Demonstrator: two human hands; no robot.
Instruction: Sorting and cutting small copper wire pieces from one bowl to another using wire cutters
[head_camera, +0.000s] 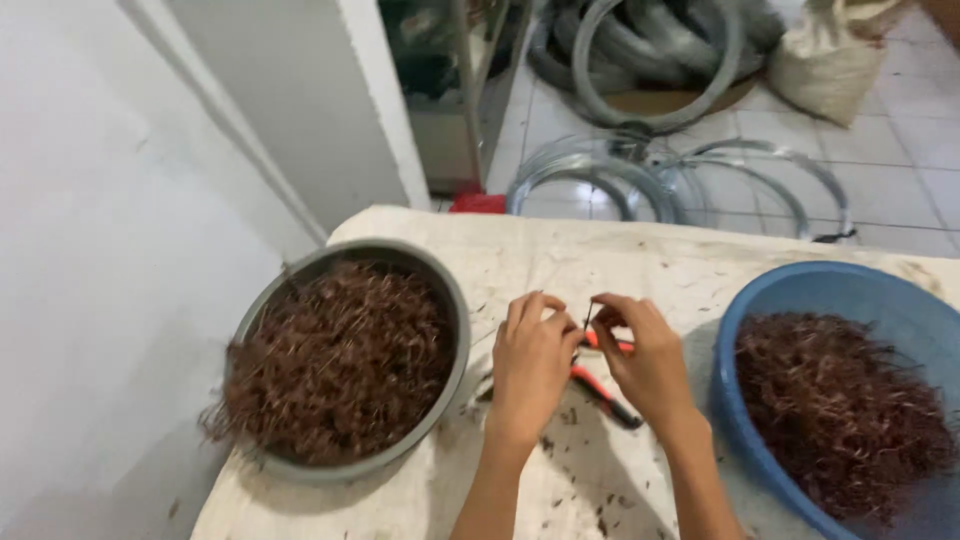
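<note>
My left hand (532, 362) and my right hand (645, 360) meet over the middle of the pale cloth-covered table (560, 480), fingertips pinched together on a short thin dark piece of wire (588, 316) that stands upright between them. Just beneath my hands, lying on the cloth, is a pair of pliers with red and black handles (603, 392), partly hidden by my right wrist. Small dark scraps are scattered on the cloth around it. To my left sits a round grey metal basin (452, 300) heaped with reddish-brown wiry strands, some spilling over its near rim. To my right a round blue plastic basin (800, 285) holds more of the same. Beyond the table's far edge, on the white tiled floor, lie coils of grey steel wire (650, 175), a bulging pale sack (830, 60) and a small red object (478, 203) by a white wall.
</note>
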